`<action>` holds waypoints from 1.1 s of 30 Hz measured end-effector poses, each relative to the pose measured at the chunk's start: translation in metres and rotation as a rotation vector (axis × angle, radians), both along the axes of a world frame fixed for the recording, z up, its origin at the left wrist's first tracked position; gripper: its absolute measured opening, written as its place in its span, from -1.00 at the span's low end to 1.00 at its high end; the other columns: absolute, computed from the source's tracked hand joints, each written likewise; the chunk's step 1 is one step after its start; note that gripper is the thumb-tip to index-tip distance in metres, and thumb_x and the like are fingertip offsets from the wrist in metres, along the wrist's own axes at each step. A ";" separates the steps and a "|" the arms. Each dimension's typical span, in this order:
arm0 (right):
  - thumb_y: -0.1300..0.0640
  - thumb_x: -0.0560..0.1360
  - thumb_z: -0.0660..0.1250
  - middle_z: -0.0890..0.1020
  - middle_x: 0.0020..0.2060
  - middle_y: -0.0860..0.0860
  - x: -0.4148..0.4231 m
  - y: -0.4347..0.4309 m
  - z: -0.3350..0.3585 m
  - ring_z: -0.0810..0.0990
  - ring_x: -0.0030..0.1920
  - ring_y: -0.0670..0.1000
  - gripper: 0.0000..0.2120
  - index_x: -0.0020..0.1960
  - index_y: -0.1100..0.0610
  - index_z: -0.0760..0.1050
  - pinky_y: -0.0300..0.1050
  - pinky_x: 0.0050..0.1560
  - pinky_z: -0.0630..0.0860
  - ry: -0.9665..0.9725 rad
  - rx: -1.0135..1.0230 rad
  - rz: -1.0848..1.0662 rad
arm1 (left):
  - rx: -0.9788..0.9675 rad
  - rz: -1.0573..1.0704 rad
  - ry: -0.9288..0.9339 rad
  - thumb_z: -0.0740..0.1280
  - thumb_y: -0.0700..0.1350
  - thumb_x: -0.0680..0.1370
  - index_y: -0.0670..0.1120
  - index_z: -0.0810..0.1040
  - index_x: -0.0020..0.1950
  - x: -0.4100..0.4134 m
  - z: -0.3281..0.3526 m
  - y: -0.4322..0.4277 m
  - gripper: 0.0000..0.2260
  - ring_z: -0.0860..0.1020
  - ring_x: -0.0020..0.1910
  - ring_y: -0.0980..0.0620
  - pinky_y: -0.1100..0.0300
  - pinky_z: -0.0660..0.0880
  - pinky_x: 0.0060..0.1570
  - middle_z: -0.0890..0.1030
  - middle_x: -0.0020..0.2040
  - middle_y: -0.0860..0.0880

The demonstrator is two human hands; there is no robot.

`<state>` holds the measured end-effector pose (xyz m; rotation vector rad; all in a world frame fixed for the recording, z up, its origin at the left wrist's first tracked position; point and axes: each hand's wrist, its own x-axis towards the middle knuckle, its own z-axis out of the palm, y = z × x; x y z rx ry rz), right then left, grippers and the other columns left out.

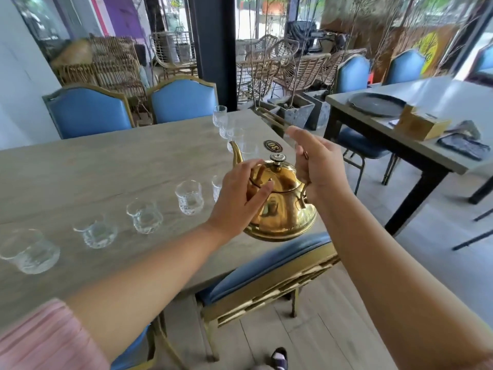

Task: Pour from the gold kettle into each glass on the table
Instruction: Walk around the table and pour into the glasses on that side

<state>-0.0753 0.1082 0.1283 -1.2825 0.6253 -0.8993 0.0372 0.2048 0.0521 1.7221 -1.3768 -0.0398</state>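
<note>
The gold kettle [280, 206] hangs above the near right corner of the grey table [106, 166], its spout pointing away over a clear glass [246, 150]. My right hand [317, 166] grips the kettle's handle. My left hand [240, 193] rests with its fingers on the kettle's lid and left side. Several clear glasses stand in a row along the table's near edge, among them a glass [189, 196] just left of the kettle and a glass [30, 251] at the far left. More glasses [220, 116] line the table's right edge.
A blue chair [266, 265] is tucked under the table below the kettle. Two blue chairs [184, 101] stand on the far side. A round number plaque [272, 146] lies near the spout. To the right, a second table [440, 102] carries a grey plate [376, 104] and a wooden box [422, 124].
</note>
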 end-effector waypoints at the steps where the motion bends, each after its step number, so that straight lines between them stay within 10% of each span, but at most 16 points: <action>1: 0.05 0.46 0.37 0.26 -0.57 -0.04 -0.004 -0.013 -0.002 0.14 -0.56 -0.08 -0.69 -0.40 0.09 0.39 -0.20 -0.53 0.12 0.008 -0.003 -0.005 | 0.004 -0.010 0.004 0.12 0.22 0.53 -0.02 0.33 0.38 -0.002 -0.003 -0.014 -0.50 0.32 0.23 0.16 0.54 0.10 0.20 0.46 0.25 0.04; 18: 0.08 0.48 0.35 0.29 -0.63 -0.10 -0.065 -0.225 -0.038 0.16 -0.58 -0.10 -0.59 -0.52 0.02 0.39 -0.23 -0.54 0.14 0.076 0.039 -0.008 | 0.109 -0.088 0.082 0.14 0.19 0.56 -0.05 0.33 0.39 -0.064 -0.043 -0.225 -0.52 0.33 0.23 0.16 0.20 0.24 0.32 0.44 0.27 0.01; 33: 0.10 0.45 0.39 0.24 -0.60 -0.06 -0.075 -0.439 -0.065 0.11 -0.58 -0.08 -0.62 -0.47 0.09 0.31 -0.24 -0.59 0.11 0.155 -0.030 0.426 | 0.260 0.186 0.230 0.19 0.21 0.56 0.04 0.24 0.44 -0.114 -0.070 -0.389 -0.50 0.28 0.41 0.05 0.13 0.26 0.38 0.32 0.44 0.00</action>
